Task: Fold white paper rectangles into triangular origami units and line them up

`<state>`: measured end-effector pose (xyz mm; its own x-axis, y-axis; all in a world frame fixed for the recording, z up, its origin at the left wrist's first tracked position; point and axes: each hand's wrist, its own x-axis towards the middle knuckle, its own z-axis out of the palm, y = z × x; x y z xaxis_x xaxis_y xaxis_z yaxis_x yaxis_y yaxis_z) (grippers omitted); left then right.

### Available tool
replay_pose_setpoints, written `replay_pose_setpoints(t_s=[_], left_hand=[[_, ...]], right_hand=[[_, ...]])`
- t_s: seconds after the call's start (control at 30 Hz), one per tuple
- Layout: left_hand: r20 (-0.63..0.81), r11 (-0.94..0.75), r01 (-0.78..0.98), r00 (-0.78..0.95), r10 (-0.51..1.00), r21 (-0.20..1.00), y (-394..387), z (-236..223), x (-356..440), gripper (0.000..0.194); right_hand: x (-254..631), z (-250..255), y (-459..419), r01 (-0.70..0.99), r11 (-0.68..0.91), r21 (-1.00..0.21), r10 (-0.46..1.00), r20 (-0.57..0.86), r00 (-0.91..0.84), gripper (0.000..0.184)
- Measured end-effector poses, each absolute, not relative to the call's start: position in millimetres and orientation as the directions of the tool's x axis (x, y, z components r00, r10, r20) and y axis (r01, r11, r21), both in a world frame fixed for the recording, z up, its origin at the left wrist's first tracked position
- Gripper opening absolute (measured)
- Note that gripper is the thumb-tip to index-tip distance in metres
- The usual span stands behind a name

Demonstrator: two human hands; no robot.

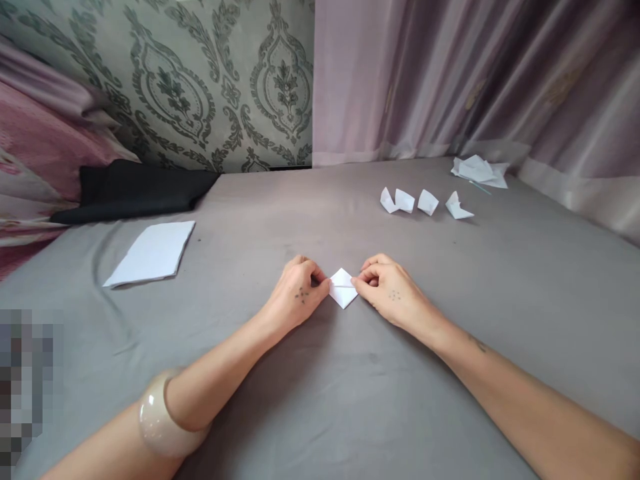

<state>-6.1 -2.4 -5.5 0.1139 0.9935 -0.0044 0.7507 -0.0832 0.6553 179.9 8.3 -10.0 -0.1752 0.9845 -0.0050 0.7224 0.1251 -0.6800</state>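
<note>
A small folded white paper piece (343,288), diamond-shaped, lies on the grey sheet (320,400) in the middle. My left hand (297,292) pinches its left corner with curled fingers. My right hand (387,288) pinches its right corner the same way. A horizontal crease runs across the paper between the two pinches. A pale bangle (163,417) sits on my left forearm.
Several folded white paper pieces (425,202) stand in a row at the far right, with a pile of crumpled white paper (480,171) behind them. A stack of flat white sheets (153,253) lies at the left, a black cloth (135,188) beyond it. Curtains hang behind.
</note>
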Motion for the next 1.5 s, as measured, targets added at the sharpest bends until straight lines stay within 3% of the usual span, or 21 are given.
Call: replay_pose_setpoints(t_s=[0.13, 0.2, 0.3, 0.47, 0.57, 0.63, 0.73, 0.9, 1.1, 1.3, 1.5], left_hand=[[0.186, -0.395, 0.718, 0.355, 0.916, 0.573, -5, -12, -7, 0.027], [0.212, -0.532, 0.679, 0.500, 0.840, 0.507, -5, -13, -8, 0.039], [0.203, -0.604, 0.659, 0.583, 0.787, 0.448, -6, -14, -9, 0.045], [0.179, -0.627, 0.688, 0.609, 0.772, 0.364, -8, -12, -10, 0.050], [0.164, -0.641, 0.698, 0.626, 0.763, 0.319, -10, -9, -9, 0.048], [0.166, -0.647, 0.700, 0.630, 0.759, 0.303, -10, -7, -8, 0.047], [0.173, -0.648, 0.705, 0.627, 0.760, 0.289, -12, -7, -8, 0.047], [0.139, -0.616, 0.752, 0.601, 0.787, 0.233, -20, -5, -11, 0.040], [0.070, -0.562, 0.824, 0.558, 0.827, 0.065, -31, 2, -11, 0.026], [0.096, -0.542, 0.840, 0.540, 0.836, -0.003, -35, 0, -12, 0.021], [0.127, -0.498, 0.860, 0.485, 0.865, 0.112, -30, -2, -13, 0.026]], right_hand=[[182, -12, 12, 0.715, 0.143, -0.684, 0.979, -0.010, -0.206, 0.028], [186, -13, 15, 0.718, 0.170, -0.675, 0.975, 0.011, -0.220, 0.029], [195, -13, 19, 0.721, 0.202, -0.663, 0.970, 0.036, -0.240, 0.026], [200, -8, 15, 0.644, 0.144, -0.752, 0.981, 0.025, -0.191, 0.017], [191, -3, 2, 0.594, 0.219, -0.774, 0.976, 0.168, -0.141, 0.018], [183, -2, -8, 0.600, 0.370, -0.710, 0.929, 0.289, -0.231, 0.021], [173, -3, -21, 0.681, 0.486, -0.548, 0.874, 0.304, -0.379, 0.028], [170, -5, -32, 0.789, 0.516, -0.334, 0.856, 0.229, -0.463, 0.032], [170, -4, -35, 0.837, 0.531, -0.131, 0.840, 0.215, -0.499, 0.029], [170, -2, -31, 0.817, 0.567, -0.102, 0.815, 0.210, -0.540, 0.037], [173, 2, -20, 0.787, 0.596, -0.159, 0.802, 0.158, -0.576, 0.032]])
